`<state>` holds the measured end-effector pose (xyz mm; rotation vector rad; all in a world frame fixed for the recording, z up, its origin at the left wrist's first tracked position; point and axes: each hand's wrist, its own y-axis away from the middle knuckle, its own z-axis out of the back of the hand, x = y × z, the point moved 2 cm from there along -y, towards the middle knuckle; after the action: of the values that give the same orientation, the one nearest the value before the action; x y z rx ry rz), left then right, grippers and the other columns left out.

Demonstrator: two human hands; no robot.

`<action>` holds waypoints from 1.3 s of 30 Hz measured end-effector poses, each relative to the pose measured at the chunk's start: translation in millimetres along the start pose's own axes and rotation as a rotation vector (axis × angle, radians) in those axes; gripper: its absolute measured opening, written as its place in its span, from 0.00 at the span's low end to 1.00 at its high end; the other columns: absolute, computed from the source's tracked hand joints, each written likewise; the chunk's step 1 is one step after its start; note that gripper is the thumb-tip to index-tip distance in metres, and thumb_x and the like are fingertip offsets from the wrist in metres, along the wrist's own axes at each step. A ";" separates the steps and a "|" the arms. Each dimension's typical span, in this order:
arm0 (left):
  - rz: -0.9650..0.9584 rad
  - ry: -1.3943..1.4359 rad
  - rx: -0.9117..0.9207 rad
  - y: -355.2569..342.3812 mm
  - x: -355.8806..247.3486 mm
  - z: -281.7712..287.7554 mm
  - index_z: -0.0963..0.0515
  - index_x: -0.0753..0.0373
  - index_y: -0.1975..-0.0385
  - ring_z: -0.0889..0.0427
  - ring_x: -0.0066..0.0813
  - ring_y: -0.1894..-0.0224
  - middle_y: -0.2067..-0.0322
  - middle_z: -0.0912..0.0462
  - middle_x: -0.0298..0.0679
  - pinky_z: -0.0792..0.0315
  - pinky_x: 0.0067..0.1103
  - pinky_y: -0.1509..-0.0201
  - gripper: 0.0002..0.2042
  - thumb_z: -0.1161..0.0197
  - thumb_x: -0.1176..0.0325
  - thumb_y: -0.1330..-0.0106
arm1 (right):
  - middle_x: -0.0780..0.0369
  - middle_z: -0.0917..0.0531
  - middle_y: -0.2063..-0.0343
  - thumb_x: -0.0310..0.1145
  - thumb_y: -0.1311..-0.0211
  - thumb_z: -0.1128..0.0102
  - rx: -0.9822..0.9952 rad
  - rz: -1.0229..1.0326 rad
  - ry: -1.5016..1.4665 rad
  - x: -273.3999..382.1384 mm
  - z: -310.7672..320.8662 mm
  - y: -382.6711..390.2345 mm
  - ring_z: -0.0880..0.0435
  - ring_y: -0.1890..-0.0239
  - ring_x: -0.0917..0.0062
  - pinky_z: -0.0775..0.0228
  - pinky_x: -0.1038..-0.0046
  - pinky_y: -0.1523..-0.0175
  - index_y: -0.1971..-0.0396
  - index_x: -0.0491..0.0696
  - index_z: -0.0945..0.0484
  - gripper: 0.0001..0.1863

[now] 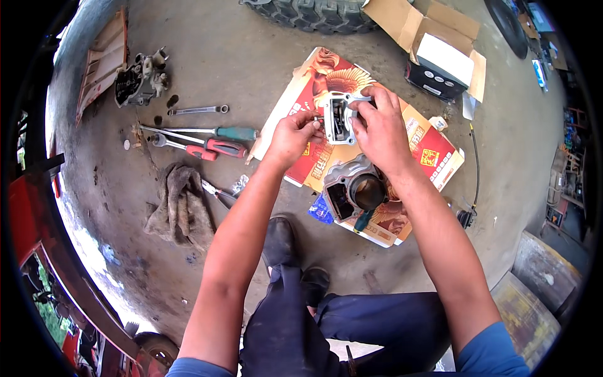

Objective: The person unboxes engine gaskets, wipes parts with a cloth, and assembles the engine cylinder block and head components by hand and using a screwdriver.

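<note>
Both hands raised over flattened red carton (433, 154), centre-upper frame. Right hand (380, 129) clasps the cylinder head (339, 118) from its right side, fingers wrapped over the top edge. Left hand (292, 135) pinches a small part at the head's left edge; part too small to identify. Cylinder (355, 191) sits on the carton just below. Left of frame: screwdrivers (217, 141), wrench (198, 110), rag (179, 204). Open box (440, 47) upper right.

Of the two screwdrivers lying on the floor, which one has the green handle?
The upper screwdriver, farther from the person. The one just below it has a red and black handle.
</note>
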<state>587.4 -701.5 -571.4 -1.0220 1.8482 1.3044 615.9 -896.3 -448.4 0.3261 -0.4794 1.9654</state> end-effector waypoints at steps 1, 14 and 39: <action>-0.002 0.007 -0.003 0.9 0.1 0.3 0.24 0.77 0.40 0.11 0.32 0.56 0.54 0.13 0.46 0.15 0.29 0.47 0.16 0.41 0.75 0.23 | 0.56 0.21 0.50 0.25 0.44 0.28 -0.010 -0.002 0.025 0.0 1.8 -3.0 0.24 0.44 0.59 0.28 0.61 0.39 0.59 0.45 0.12 0.11; 0.025 -0.056 -0.031 3.3 -6.5 -3.4 0.24 0.75 0.38 0.13 0.29 0.55 0.54 0.13 0.45 0.16 0.26 0.48 0.18 0.42 0.76 0.25 | 0.58 0.19 0.52 0.27 0.44 0.34 0.340 0.290 0.244 -3.0 -4.4 -39.2 0.23 0.45 0.61 0.29 0.59 0.38 0.60 0.51 0.08 0.13; 0.044 -0.092 -0.017 1.5 -7.9 -0.2 0.25 0.75 0.37 0.13 0.29 0.55 0.51 0.14 0.46 0.16 0.26 0.48 0.19 0.41 0.75 0.25 | 0.56 0.15 0.51 0.31 0.42 0.40 0.596 0.619 0.520 -2.5 -20.9 -75.2 0.19 0.45 0.63 0.23 0.61 0.40 0.67 0.45 0.10 0.11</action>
<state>589.9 -699.5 -563.9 -0.9198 1.8024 1.3722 684.8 -859.8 -453.9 0.0110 0.4088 2.6597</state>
